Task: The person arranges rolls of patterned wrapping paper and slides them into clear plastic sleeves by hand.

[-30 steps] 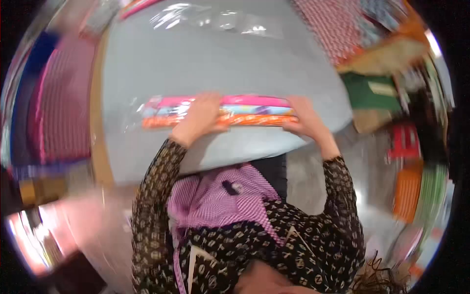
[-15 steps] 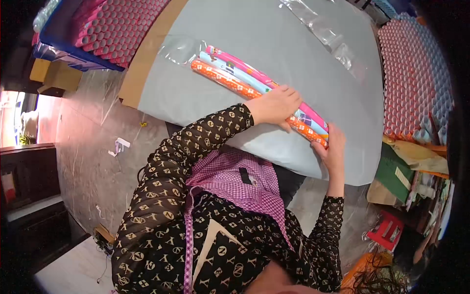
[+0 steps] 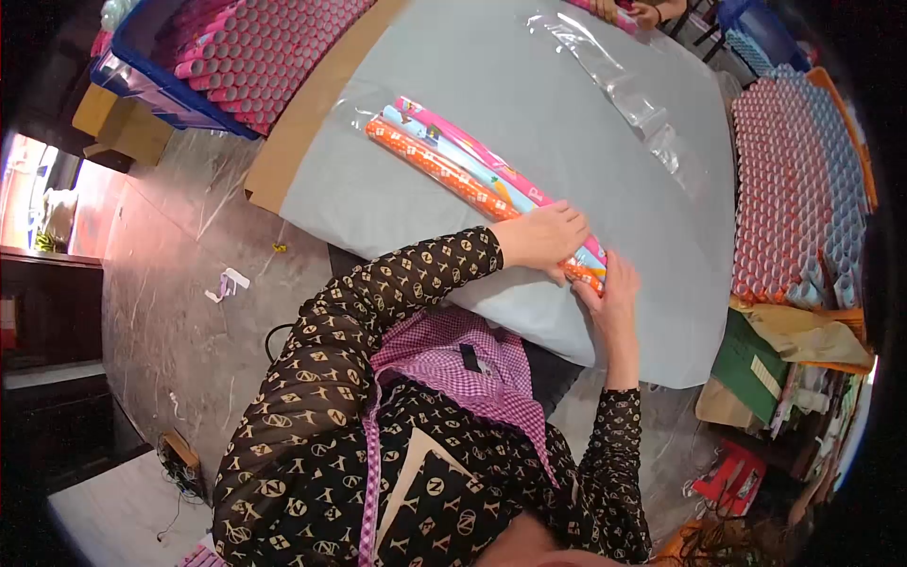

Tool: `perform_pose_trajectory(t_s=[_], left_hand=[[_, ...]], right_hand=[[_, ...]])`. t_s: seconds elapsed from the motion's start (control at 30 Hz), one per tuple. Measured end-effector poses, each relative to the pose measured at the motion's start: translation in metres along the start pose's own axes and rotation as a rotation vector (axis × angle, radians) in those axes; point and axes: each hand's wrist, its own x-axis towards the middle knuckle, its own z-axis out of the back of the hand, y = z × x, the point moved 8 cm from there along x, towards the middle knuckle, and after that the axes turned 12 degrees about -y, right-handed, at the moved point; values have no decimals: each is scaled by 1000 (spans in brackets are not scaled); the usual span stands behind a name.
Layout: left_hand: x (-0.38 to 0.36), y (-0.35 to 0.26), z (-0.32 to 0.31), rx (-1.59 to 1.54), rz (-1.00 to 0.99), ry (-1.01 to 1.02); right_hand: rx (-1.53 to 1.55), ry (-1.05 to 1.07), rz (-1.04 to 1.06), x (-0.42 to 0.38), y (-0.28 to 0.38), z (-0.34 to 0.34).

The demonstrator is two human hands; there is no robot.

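Three rolls of wrapping paper (image 3: 453, 156), pink, light blue and orange, lie side by side at a slant on the grey-covered table. Clear plastic film around them shines and sticks out past their far left end. Across the rolls near their lower right end, my left hand (image 3: 546, 236) presses down with its fingers curled over them. My right hand (image 3: 614, 291) grips that lower right end, thumb on the near side and fingers on the far side. The paper under both hands is hidden.
Clear plastic sleeves (image 3: 631, 106) lie on the table (image 3: 453, 57). A blue crate (image 3: 142, 80) of pink rolls stands at the left, and stacked rolls (image 3: 784, 189) at the right. Another person's hands (image 3: 628, 13) hold a pink roll at the far edge.
My right hand has moved left, closer to my left hand, at the rolls' end. My left hand sits slightly lower in view. Another person's hands have appeared at the top.
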Motion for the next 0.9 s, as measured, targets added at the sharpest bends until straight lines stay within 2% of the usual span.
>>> perform_pose_trajectory(t_s=[0.27, 0.33, 0.37, 0.4, 0.47, 0.6, 0.63, 0.8, 0.83, 0.9], left_hand=[[0, -1, 0, -69, -4, 19], [-1, -2, 3, -51, 2, 32], [0, -2, 4, -68, 14, 37], [1, -4, 5, -87, 17, 42], [-2, -8, 3, -101, -15, 98], [-1, -4, 4, -159, 89, 143], [0, -9, 5, -153, 28, 142], [-1, -7, 5, -107, 77, 201], [-1, -6, 6, -151, 112, 253], [0, -9, 15, -134, 54, 203]], right_hand=[[-4, -59, 13, 3, 7, -2], [96, 55, -36, 5, 5, -1], [184, 188, -134, 14, 9, 3], [181, 167, -139, 13, 9, 6], [28, -42, 25, 6, 14, 28], [195, 79, -114, 4, 12, 35], [175, 25, -134, 1, 8, 38], [136, 17, -80, -6, 10, 35], [142, 89, -160, -4, 14, 37], [123, 59, -138, -6, 14, 38]])
